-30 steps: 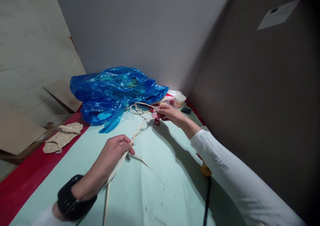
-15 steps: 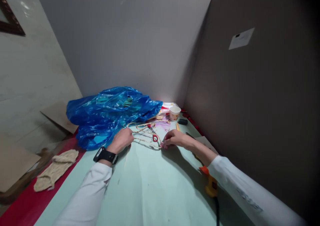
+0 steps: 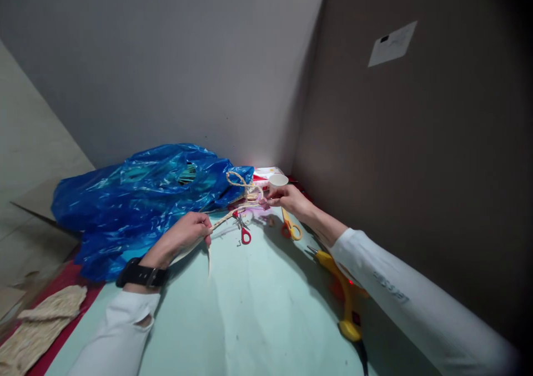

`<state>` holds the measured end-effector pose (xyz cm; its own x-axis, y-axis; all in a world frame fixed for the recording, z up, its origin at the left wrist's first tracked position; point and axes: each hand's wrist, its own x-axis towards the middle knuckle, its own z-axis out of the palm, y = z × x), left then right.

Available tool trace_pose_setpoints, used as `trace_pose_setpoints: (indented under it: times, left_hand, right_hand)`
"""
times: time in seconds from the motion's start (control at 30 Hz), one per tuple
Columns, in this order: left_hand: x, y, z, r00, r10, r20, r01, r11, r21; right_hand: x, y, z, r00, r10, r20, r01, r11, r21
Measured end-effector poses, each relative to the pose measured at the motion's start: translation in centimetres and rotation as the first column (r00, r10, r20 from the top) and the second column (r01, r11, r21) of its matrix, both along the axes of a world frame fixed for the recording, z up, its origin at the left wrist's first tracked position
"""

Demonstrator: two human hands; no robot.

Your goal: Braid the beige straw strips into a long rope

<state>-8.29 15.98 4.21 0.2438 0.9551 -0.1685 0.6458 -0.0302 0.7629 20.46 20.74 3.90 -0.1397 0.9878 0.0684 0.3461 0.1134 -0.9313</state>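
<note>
A thin braided straw-coloured cord (image 3: 224,220) runs between my two hands above the table. My left hand (image 3: 189,232) is closed on one end of it, and a loose pale strand hangs from the fingers. Farther back, my right hand (image 3: 293,201) pinches the cord near a small pinkish piece that I cannot make out. A loop of the cord stands up beside the blue plastic bag (image 3: 137,204). Below the cord lie small red-handled scissors (image 3: 246,236). Orange and yellow scissors (image 3: 295,230) rest under my right wrist.
A yellow glue gun (image 3: 348,304) with a black cable lies under my right forearm. Behind my right hand stands a paper cup (image 3: 278,181). At the left edge is a beige woven piece (image 3: 52,320) on red cloth. Grey panels (image 3: 187,76) close off the back and right.
The cord has been lifted and drawn straighter between my hands, with a loop now raised at the back. My right hand has moved up and away. The view has tilted downward and shifted right.
</note>
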Motion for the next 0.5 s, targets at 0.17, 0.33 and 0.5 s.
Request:
trace_pose_setpoints:
  times: [0.17, 0.33, 0.5]
  left_hand:
    - [0.6, 0.0, -0.3, 0.986, 0.039, 0.162, -0.020, 0.993, -0.118]
    - [0.5, 0.0, -0.5, 0.959, 0.091, 0.268, -0.029, 0.974, -0.225]
    - [1.7, -0.4, -0.3, 0.928, 0.050, 0.370, 0.061, 0.957, -0.284]
  right_hand:
    - [1.2, 1.6, 1.4, 0.995, -0.099, -0.016, 0.100, 0.993, 0.067]
    - [2.8, 0.2, 4.3, 0.985, -0.155, -0.083, 0.163, 0.980, 0.114]
    - [0.1, -4.6, 2.9, 0.996, 0.032, -0.086, -0.032, 0.999, 0.000]
